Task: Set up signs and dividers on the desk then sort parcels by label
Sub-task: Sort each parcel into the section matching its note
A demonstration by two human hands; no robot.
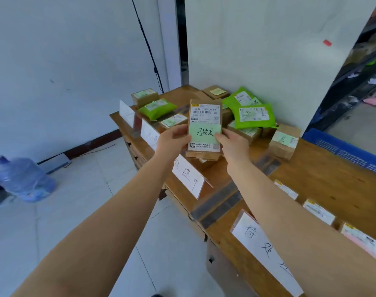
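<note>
I hold a brown cardboard parcel upright above the wooden desk, its shipping label and a green handwritten sticky note facing me. My left hand grips its left edge and my right hand grips its right edge. Three white folded paper signs stand along the desk's front edge: a far sign, a middle sign and a near sign. Clear dividers lie across the desk between sections. A pile of boxes and green mailer bags fills the far end.
Three flat labelled parcels lie on the near section at right. A blue plastic crate sits behind the desk. A large water bottle lies on the tiled floor at left. Dark shelving stands at the far right.
</note>
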